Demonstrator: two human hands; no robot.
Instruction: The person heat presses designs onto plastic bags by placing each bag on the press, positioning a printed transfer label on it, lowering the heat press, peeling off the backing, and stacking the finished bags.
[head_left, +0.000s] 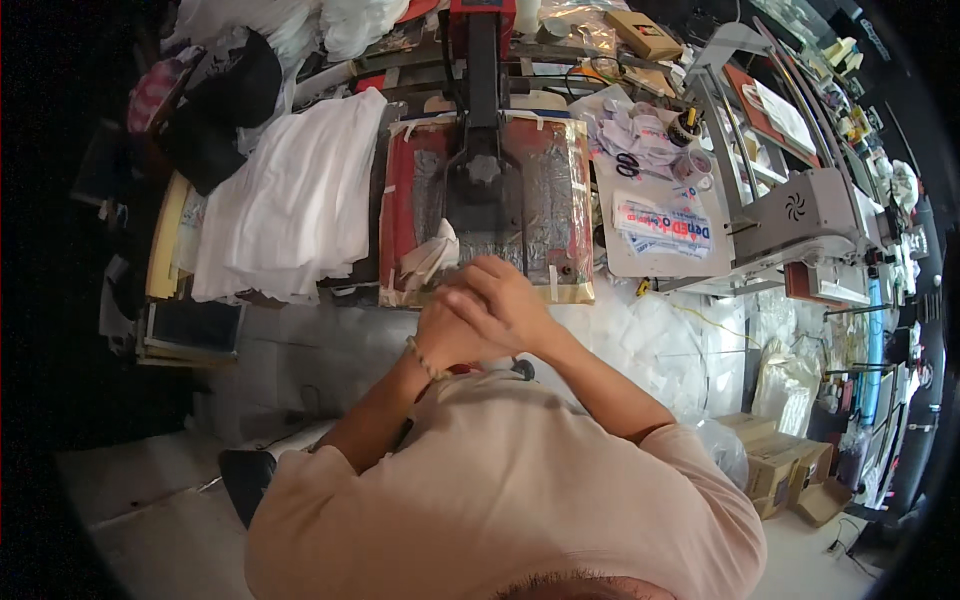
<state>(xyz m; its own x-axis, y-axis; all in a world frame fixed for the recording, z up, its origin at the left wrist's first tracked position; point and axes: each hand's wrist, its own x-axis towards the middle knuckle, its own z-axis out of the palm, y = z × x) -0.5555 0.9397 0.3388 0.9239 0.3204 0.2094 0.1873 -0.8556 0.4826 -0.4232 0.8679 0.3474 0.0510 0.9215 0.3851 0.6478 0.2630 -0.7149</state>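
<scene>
The person's two hands are joined in front of the body, at the front edge of a press [557, 195]. The right hand [502, 300] lies over the left hand [447, 332], with the fingers bent and closed against each other — whether something small is between the palms, I cannot tell. On the left wrist there is a beaded bracelet [424, 360]. Just beyond the hands, a crumpled pale piece [432, 256], cloth or paper, rests on the front left part of the press, near the fingers; I cannot tell if they touch it. The press bed shows red at its left side and wrinkled silver patches. To the left of it lies a pile of white cloth [290, 200], and a black cloth [228, 115] is further left. To the right, a pale board [640, 266] carries black scissors [627, 164] and sheets [665, 228] with red and blue print. Further right stands a grey machine [800, 222] with a round vent — and cardboard boxes [775, 465] are on the floor.
</scene>
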